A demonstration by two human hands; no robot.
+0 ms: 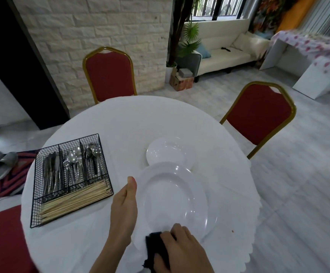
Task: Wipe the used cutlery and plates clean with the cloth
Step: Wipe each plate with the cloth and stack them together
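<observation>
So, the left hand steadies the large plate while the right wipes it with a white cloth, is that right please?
Not quite: the head view shows a black cloth, not white. The left hand steadies the large plate while the right hand wipes it.

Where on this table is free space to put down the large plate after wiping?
Free: the far half of the table, beyond the small plate and the wire caddy, and the strip right of both plates up to the edge. Crowded: the centre with the large plate, and the left with the caddy.
</observation>
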